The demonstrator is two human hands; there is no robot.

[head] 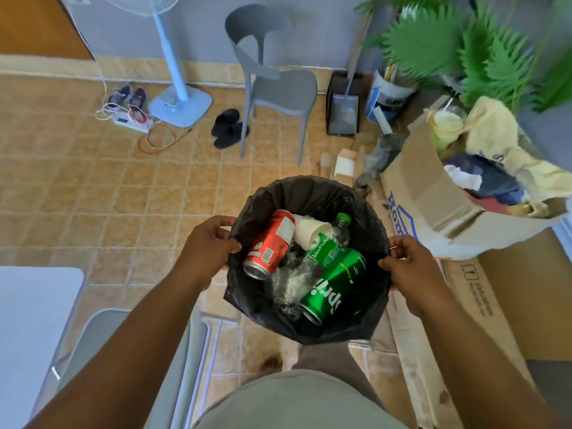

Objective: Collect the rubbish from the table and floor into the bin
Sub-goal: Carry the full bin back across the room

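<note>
A round bin lined with a black bag (pixel 312 193) is held above the tiled floor in front of me. My left hand (pixel 207 246) grips the bag's left rim and my right hand (pixel 408 264) grips its right rim. Inside lie a red can (pixel 270 244), a green can (pixel 335 284), a white paper cup (pixel 309 232), a clear plastic bottle with a green cap and label (pixel 335 235) and crumpled clear plastic (pixel 289 284).
A white table (pixel 34 314) and a grey chair (pixel 102 335) are at lower left. Another grey chair (pixel 278 85), a fan stand (pixel 179 100), black sandals (pixel 229 128) and a power strip (pixel 130 122) lie ahead. Cardboard boxes (pixel 433 193), a paint bucket (pixel 388 94), a dustpan (pixel 343 113) and a plant (pixel 458 41) crowd the right.
</note>
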